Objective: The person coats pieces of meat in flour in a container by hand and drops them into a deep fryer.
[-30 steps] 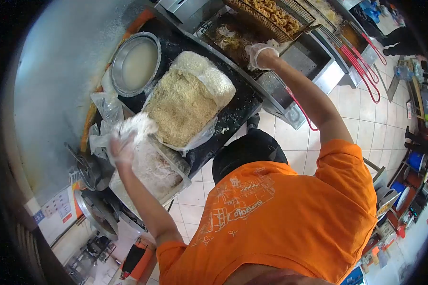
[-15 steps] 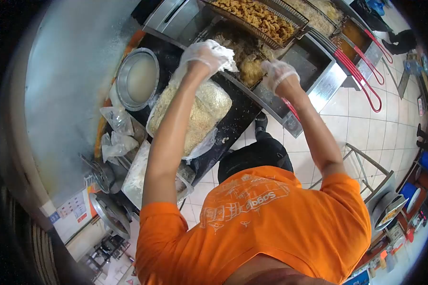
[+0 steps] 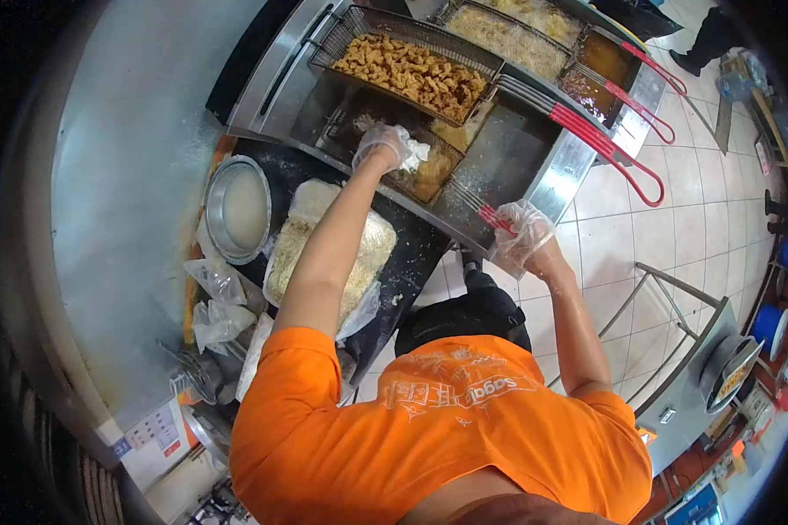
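Note:
My left hand (image 3: 382, 147), in a clear plastic glove, is closed on a white flour-coated piece of food (image 3: 416, 156) above the near fryer well. I cannot make out what lies under the coating. Below it, a wire fryer basket (image 3: 429, 175) sits in the dark oil. My right hand (image 3: 525, 232), gloved too, is wrapped round the red handle (image 3: 490, 215) of that basket at the front edge of the fryer. A tray of pale crumb coating (image 3: 368, 249) lies beneath my left forearm.
A basket of fried brown pieces (image 3: 411, 74) rests over the fryer's back. Further baskets with red handles (image 3: 604, 150) jut out to the right. A metal bowl of cloudy liquid (image 3: 245, 210) and plastic bags (image 3: 219, 319) are at left. A metal table (image 3: 674, 367) stands at right.
My right hand has come from over the oil down to the basket's red handle and gripped it. My left hand still holds the white coated piece over the fryer. The view has shifted.

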{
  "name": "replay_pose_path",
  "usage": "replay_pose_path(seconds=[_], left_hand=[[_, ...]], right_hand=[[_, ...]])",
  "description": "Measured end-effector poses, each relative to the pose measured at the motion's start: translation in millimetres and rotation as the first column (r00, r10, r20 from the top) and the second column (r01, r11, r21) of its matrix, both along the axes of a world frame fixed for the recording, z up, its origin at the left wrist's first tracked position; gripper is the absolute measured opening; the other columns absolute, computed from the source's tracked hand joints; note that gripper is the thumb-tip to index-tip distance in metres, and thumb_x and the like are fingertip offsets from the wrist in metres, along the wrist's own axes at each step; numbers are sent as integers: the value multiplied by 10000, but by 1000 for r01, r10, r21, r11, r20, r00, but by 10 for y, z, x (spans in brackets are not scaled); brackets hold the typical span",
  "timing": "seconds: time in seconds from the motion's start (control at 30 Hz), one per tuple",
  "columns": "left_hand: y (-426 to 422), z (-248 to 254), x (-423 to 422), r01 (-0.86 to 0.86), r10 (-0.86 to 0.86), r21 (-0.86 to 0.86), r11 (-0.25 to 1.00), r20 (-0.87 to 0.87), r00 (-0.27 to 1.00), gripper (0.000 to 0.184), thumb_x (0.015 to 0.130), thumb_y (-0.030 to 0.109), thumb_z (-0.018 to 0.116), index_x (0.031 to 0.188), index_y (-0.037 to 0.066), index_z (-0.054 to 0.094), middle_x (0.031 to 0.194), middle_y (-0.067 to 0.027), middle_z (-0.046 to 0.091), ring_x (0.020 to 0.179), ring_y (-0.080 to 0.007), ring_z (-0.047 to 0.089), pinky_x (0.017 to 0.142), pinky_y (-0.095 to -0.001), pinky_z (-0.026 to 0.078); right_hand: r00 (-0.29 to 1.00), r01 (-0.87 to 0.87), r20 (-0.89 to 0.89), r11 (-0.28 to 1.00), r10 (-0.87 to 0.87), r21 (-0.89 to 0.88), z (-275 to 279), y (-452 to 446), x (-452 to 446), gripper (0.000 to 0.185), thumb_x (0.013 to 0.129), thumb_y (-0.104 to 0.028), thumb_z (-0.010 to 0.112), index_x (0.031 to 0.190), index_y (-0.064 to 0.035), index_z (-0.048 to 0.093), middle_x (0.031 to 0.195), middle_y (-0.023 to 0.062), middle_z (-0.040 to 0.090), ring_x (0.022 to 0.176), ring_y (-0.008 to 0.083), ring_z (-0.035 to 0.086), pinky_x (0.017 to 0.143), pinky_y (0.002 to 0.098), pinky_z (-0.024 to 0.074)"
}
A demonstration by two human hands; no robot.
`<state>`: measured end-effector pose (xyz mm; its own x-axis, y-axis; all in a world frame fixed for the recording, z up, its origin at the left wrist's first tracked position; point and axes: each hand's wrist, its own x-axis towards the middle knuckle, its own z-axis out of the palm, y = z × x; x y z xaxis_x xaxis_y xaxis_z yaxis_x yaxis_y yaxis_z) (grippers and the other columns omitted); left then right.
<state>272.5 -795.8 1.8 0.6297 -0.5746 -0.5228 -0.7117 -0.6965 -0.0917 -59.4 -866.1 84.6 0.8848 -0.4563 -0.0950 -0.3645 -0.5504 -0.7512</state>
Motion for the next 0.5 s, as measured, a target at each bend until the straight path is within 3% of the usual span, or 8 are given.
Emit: replay_pose_path(seconds=[0.07,0.13,0.2,0.27,0.33,0.37,0.43,0.5], left_hand=[[38,64,-12,48,-47,-33,998,23,999,473,795,323,575,1178,56,507,1168,-140,538,1013,-281,553,802,-372,477],[47,-40,55,-40,40,-2,999,35,999,401,791,241,582,1163,101,531,1119,-117,571,967,-270,574,773,-360,488],[147,73,8,-51,85,-419,906,61,995,266,790,245,568,1005,102,632,1031,-149,604,940,-304,586,786,-375,486],[144,253,-50,-66,97,-386,920,62,993,250,780,256,586,968,98,635,1008,-148,609,912,-310,591,763,-380,489],[131,521,-161,-105,127,-305,946,52,991,232,760,278,624,893,89,641,963,-146,619,856,-323,600,715,-391,496],[123,680,-284,-132,192,-393,910,117,974,221,735,276,653,839,82,635,898,-147,628,824,-329,601,682,-395,496],[199,512,-229,-95,181,-490,866,131,975,209,734,271,654,829,86,636,868,-152,628,813,-333,600,676,-398,494],[235,395,-163,-157,257,-532,832,118,959,153,727,231,658,798,97,636,810,-151,627,787,-336,599,654,-407,488]], right_hand=[[998,1,61,999,1,-45,-62,-17,143,248,685,-72,626,929,-69,581,842,119,548,782,287,545,699,329,457],[994,-24,100,984,42,-175,-142,-40,358,215,704,-66,590,918,-66,569,821,129,540,776,302,542,685,345,459],[990,1,136,986,22,-167,-176,-28,647,176,716,-59,551,891,-67,562,819,134,534,776,304,540,670,364,458],[944,-19,315,971,96,-238,-453,-16,1000,175,702,-59,548,876,-74,562,725,127,519,689,316,541,628,379,463],[988,-38,139,970,73,-240,-757,55,1418,203,680,-56,561,882,-79,561,684,133,549,618,328,553,588,388,473],[987,-29,143,969,66,-247,-764,62,1569,203,680,-56,561,882,-79,561,684,133,549,618,328,553,588,388,473],[976,-219,-85,909,201,-356,-745,76,1800,214,689,-70,569,902,-86,575,702,148,594,608,328,580,564,399,481],[977,-208,-36,919,208,-336,-820,83,1913,218,700,-81,566,917,-92,580,747,153,607,639,321,592,576,403,483]])
